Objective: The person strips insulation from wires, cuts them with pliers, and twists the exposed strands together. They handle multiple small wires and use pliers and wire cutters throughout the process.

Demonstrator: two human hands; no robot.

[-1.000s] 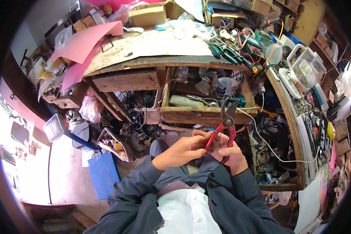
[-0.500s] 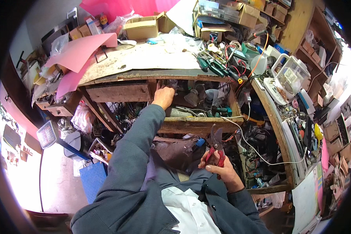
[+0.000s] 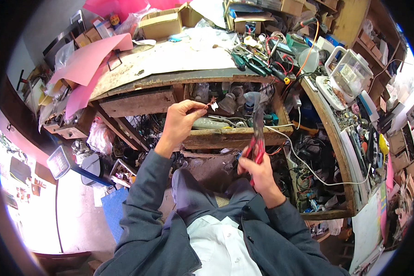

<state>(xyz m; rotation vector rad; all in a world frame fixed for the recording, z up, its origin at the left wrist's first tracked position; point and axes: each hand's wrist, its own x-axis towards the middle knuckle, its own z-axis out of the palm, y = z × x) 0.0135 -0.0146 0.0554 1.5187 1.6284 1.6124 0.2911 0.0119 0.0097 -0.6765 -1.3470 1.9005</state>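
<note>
My left hand (image 3: 179, 123) is raised just in front of the open wooden drawer (image 3: 234, 139). Its thumb and forefinger pinch a small reddish-brown piece with a white tag (image 3: 214, 105), too small to name exactly. My right hand (image 3: 260, 174) is wrapped round the red handles of pruning shears (image 3: 257, 149), whose dark blades point up and away from me, smeared by motion. Behind both hands, the drawer holds clear plastic cups or bottles (image 3: 228, 102), cables and a green-bodied tool (image 3: 271, 119).
Several green-handled pliers (image 3: 250, 64) lie on the bench (image 3: 170, 64) by tangled leads. A white cable (image 3: 303, 181) hangs across the right side. Another open compartment of wires (image 3: 308, 170) is at my right. A blue board (image 3: 113, 210) stands at lower left.
My left hand has come out of the drawer toward me, now with the small tagged piece in its fingers. My right hand has raised the shears, blades now over the drawer's front.
</note>
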